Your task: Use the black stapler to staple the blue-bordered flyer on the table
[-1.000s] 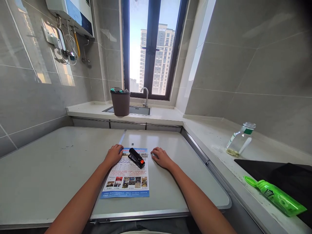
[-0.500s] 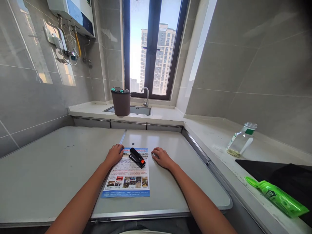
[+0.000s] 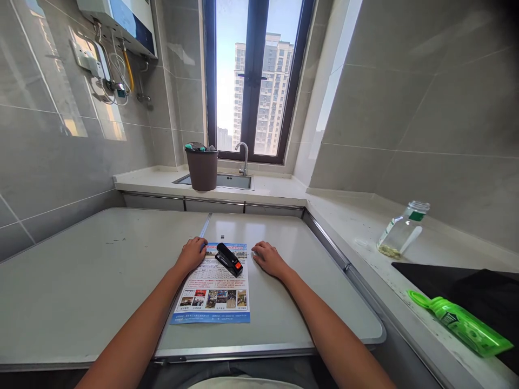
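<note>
**Black stapler point(image 3: 228, 259) on printed flyer point(image 3: 208, 286): ungripped**

Head view: left hand point(image 3: 191, 256) rests at the flyer's upper left edge, fingers loosely curled, nothing clamped. Right hand point(image 3: 269, 260) lies just beyond the opposite edge on the white tabletop point(image 3: 101, 286), fingers relaxed and empty. Stapler lies between the hands, touching neither. Progress (judged): no handling under way; stapler not picked up, flyer flat. Whether any stapling is done or left: cannot tell.

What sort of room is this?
Probably a kitchen, though a utility room is possible: a sink with a curved tap is set into the pale counter by the window, and what looks like a water heater hangs on the tiled wall.
</note>
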A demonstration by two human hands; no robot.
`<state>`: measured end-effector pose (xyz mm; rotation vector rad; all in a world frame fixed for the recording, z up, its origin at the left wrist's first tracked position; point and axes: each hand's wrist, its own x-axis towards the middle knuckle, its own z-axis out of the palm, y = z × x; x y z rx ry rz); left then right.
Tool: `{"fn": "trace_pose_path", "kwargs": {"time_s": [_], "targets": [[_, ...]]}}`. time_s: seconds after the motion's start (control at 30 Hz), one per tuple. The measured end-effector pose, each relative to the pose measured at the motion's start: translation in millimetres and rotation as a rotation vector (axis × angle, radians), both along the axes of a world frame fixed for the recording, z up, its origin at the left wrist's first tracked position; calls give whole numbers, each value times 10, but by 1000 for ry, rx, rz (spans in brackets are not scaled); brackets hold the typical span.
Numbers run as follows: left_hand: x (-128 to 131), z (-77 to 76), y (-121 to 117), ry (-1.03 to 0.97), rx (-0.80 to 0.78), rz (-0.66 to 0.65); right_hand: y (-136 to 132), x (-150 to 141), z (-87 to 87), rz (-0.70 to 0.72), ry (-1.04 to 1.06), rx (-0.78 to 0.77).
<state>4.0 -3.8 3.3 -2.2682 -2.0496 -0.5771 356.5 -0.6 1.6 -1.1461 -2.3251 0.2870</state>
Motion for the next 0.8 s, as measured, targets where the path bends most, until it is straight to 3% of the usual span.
{"fn": "trace_pose_path", "kwargs": {"time_s": [0.13,0.23,0.33,0.5,0.63,0.8], "targets": [[2,-3,-4,-6,15,3,-94,-192,115,63,216,-19],[5,-9,-10,-23,21,0,-180,-422,181,141,332,-159],[8,-7,-15,-37,11,0,-261,-660,184,216,313,-246],[3,-11,-9,-36,5,-8,-303,-921,114,182,233,-167],[-5,-36,8,-38,18,-7,-265,-937,96,153,205,-131],[-5,-59,18,-55,12,-13,-228,-730,142,136,171,-114]]}}
